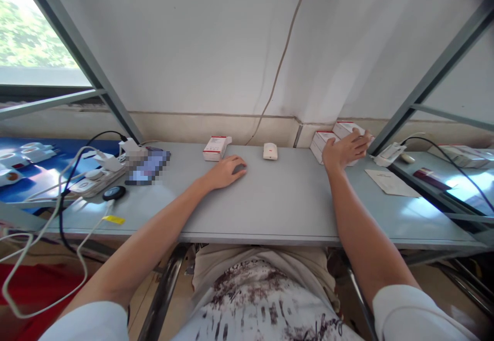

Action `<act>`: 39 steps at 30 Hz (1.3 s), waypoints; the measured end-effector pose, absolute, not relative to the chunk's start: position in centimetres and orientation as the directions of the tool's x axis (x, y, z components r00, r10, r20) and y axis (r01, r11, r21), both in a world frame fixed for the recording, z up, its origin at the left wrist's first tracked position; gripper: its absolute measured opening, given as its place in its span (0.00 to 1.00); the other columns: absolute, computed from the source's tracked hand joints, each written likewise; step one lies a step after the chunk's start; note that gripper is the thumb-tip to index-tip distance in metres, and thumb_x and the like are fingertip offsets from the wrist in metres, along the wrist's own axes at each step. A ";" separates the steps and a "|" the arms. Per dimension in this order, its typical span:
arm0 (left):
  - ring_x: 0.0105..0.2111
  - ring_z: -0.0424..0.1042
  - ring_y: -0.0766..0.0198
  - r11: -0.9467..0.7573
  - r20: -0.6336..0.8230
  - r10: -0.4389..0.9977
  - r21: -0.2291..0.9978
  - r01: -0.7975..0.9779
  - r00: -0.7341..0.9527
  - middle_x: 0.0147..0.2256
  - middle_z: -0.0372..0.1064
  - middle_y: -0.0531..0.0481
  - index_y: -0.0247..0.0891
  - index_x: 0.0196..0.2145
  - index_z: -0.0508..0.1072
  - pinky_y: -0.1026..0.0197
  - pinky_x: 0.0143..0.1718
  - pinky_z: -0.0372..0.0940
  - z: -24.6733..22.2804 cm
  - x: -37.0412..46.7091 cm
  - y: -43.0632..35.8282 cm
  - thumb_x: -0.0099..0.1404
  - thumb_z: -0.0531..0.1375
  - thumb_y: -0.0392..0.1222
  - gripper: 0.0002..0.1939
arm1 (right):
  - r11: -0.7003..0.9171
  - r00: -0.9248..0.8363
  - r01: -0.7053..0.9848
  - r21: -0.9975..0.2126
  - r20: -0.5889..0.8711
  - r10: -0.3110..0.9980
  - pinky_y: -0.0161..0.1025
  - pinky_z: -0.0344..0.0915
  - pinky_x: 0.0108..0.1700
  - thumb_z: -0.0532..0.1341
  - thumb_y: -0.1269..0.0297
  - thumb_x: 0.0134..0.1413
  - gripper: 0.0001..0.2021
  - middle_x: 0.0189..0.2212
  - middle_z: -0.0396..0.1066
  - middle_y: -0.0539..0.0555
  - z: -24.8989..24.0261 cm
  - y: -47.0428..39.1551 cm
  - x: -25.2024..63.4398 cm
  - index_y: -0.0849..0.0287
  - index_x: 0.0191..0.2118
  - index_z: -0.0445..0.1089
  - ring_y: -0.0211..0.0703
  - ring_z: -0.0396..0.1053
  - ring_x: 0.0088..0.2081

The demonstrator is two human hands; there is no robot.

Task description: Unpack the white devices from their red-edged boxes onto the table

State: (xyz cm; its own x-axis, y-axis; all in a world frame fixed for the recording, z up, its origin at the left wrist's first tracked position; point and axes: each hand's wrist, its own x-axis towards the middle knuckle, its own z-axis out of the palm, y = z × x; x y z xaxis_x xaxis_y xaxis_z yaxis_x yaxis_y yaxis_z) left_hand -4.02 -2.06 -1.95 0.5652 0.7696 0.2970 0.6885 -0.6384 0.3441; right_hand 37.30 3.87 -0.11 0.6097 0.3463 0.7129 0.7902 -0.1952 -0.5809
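My left hand (pixel 227 171) rests on the grey table (pixel 266 207), its fingers curved and apart from the thumb. Between them lies a dark patch, perhaps shadow; no held object can be made out. Just behind this hand is a small white and red box (pixel 215 148) with a raised flap. A small white device (pixel 270 151) with a red mark lies between my hands. At the right, my right hand (pixel 345 149) is spread over stacked white and red boxes (pixel 318 145), partly hiding them. Whether it touches them is unclear.
On the left are a power strip (pixel 98 180) with plugs and cables, a blurred phone (pixel 148 167) and a round black object (pixel 114 193). A paper sheet (pixel 391 182) and a white adapter (pixel 389 154) lie at the right. Metal frame posts flank the table.
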 end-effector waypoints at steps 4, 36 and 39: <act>0.63 0.72 0.45 -0.639 0.296 0.769 0.336 0.692 0.566 0.62 0.72 0.40 0.42 0.58 0.76 0.40 0.68 0.65 -1.9 -4.0 -2.1 0.79 0.53 0.58 0.23 | -0.263 0.732 0.677 -0.687 0.593 0.335 0.69 0.53 0.68 0.58 0.64 0.66 0.31 0.75 0.43 0.83 0.0 4.2 37.7 0.64 0.71 0.54 0.74 0.46 0.75; 0.59 0.77 0.45 -0.218 0.155 0.938 0.959 0.181 0.309 0.59 0.78 0.36 0.39 0.60 0.76 0.47 0.60 0.71 -0.5 -2.1 -2.8 0.72 0.56 0.78 0.41 | 0.620 0.012 0.678 -0.394 0.850 0.527 0.64 0.68 0.66 0.71 0.54 0.59 0.36 0.61 0.64 0.68 -0.2 -0.5 25.1 0.56 0.69 0.60 0.65 0.65 0.64; 0.58 0.78 0.43 -0.060 0.070 0.941 0.997 -0.041 0.330 0.58 0.79 0.34 0.39 0.58 0.77 0.48 0.55 0.74 -0.4 -1.8 -2.6 0.70 0.54 0.82 0.43 | 0.752 -0.207 0.596 -0.283 0.850 0.484 0.65 0.68 0.66 0.71 0.56 0.60 0.37 0.61 0.65 0.68 -0.6 -2.0 22.6 0.54 0.70 0.59 0.67 0.65 0.65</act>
